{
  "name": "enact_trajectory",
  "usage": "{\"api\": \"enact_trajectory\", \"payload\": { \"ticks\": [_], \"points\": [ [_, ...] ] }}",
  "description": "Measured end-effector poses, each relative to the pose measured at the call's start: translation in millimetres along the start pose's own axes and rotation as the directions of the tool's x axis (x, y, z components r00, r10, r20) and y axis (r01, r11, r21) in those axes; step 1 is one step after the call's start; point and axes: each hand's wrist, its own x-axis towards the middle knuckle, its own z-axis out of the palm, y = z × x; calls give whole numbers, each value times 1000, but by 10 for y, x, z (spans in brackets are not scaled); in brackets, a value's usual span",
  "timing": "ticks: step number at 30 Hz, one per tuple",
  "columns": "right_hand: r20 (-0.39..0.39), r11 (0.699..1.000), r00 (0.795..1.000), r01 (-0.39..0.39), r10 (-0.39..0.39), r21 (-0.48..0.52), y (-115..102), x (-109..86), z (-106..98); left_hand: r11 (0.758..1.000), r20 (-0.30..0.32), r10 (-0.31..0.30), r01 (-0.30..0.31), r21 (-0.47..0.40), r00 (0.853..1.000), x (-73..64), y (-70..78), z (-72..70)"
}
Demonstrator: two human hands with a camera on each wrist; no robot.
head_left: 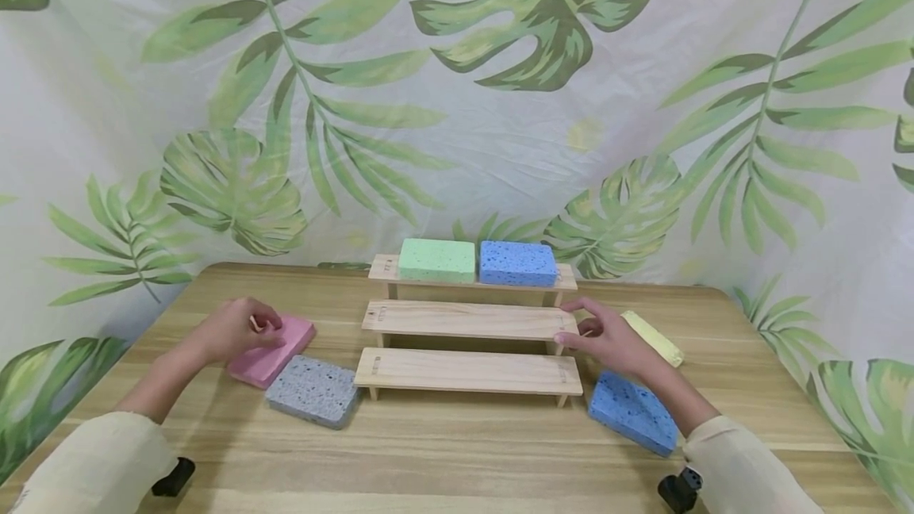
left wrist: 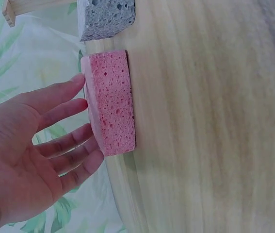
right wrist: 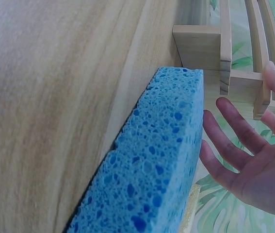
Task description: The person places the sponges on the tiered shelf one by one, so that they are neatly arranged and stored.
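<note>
On the left of the table, my left hand [head_left: 232, 329] lies over a pink sponge [head_left: 293, 339]. In the left wrist view its fingers are spread, with fingertips at the sponge's upper face, not wrapped round it. Beside that sponge lies a grey sponge [left wrist: 107, 19]. A three-tier wooden stand [head_left: 467, 371] occupies the middle. My right hand [head_left: 607, 337] pinches the right end of its middle shelf, thumb at the front edge and index finger at the back. The other fingers stretch out below in the right wrist view, near a blue sponge [right wrist: 147, 150].
A green sponge [head_left: 436, 260] and another blue sponge [head_left: 517, 264] sit side by side on the top shelf. Behind my right hand lies a yellow sponge [head_left: 653, 338]. A leaf-patterned cloth [head_left: 500, 157] hangs behind the table [head_left: 428, 450].
</note>
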Motion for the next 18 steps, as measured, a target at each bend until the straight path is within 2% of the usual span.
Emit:
{"api": "enact_trajectory", "payload": {
  "ticks": [9, 18],
  "points": [
    [2, 1000, 1000, 10, -10, -2, 10, 8, -1, 1000, 1, -11, 11, 17, 1000, 28, -1, 33],
    [3, 1000, 1000, 8, -8, 3, -9, -6, 1, 998, 94, -68, 68, 7, 993, 45, 62, 19]
  ]
}}
